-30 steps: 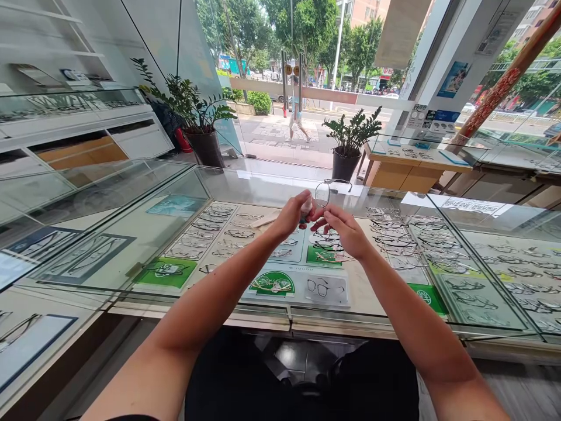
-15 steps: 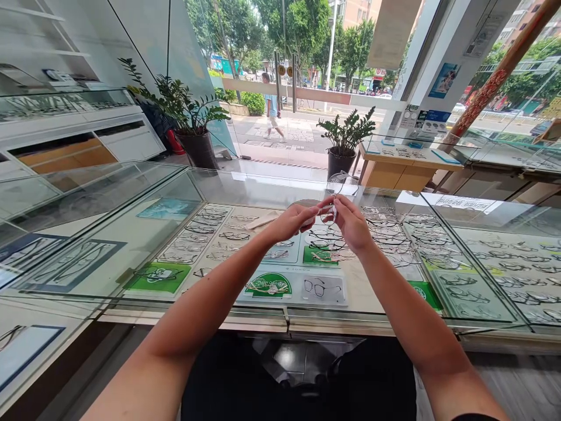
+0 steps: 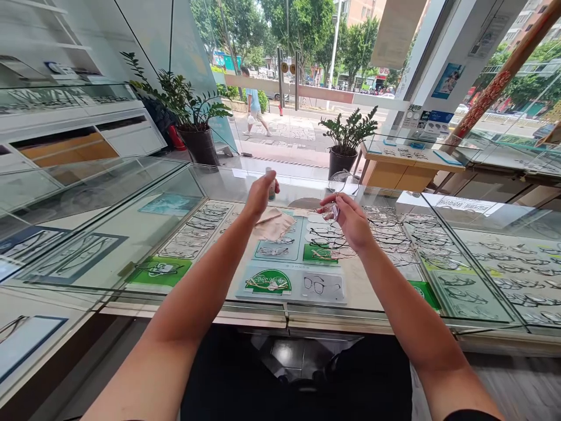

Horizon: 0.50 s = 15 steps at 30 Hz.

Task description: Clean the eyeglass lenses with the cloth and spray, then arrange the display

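Note:
My right hand (image 3: 353,221) pinches a pair of thin-framed eyeglasses (image 3: 332,211), tilted up above the glass counter. One clear lens stands above the fingers and another hangs below them. Further left, my left hand (image 3: 262,193) is closed around a small upright bottle (image 3: 271,190), mostly covered by the fingers. A beige cloth (image 3: 277,227) lies rumpled on the counter just below this hand, partly behind the forearm.
Under the glass top (image 3: 219,175) are rows of eyeglass frames (image 3: 388,234) and green display cards (image 3: 268,282). Potted plants (image 3: 343,137) stand beyond the counter, by a glass door. Outside, a person (image 3: 253,102) walks past.
My left hand has left the eyeglasses, moved left and up, and closed on the bottle. The cloth is now more exposed. My right hand stays nearly in place with the eyeglasses.

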Motion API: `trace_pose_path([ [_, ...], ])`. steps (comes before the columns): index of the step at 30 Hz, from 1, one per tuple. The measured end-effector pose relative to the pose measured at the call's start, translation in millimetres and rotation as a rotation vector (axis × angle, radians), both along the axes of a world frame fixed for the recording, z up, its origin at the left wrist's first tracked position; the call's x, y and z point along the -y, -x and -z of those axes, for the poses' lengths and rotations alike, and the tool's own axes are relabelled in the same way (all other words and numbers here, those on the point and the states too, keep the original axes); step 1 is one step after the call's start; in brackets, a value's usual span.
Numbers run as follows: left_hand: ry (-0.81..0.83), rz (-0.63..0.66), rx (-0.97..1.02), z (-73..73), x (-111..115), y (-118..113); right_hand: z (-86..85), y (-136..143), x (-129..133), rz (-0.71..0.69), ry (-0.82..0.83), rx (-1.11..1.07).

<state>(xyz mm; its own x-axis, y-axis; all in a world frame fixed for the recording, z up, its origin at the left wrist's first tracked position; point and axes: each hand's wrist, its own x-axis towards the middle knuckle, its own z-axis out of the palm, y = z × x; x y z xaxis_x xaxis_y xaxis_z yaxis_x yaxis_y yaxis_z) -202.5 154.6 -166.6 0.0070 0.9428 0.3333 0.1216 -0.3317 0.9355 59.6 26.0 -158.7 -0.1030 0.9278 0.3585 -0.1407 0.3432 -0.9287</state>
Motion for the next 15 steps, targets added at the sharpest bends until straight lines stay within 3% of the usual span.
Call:
trace_pose_path([
  [4,0.140,-0.405,-0.074,19.5,-40,37,2.3,-2,-2,-0.005,-0.011,-0.035],
  [6,0.193,-0.536,-0.143,29.0,-51,51,3.5,-3,-3,-0.021,-0.012,-0.064],
  [10,0.223,-0.559,-0.195,43.5,-58,66,5.4,-4,-5,-0.031,0.010,-0.102],
  [15,0.248,-0.535,-0.255,51.5,-56,73,6.5,-3,-6,-0.034,0.016,-0.134],
])
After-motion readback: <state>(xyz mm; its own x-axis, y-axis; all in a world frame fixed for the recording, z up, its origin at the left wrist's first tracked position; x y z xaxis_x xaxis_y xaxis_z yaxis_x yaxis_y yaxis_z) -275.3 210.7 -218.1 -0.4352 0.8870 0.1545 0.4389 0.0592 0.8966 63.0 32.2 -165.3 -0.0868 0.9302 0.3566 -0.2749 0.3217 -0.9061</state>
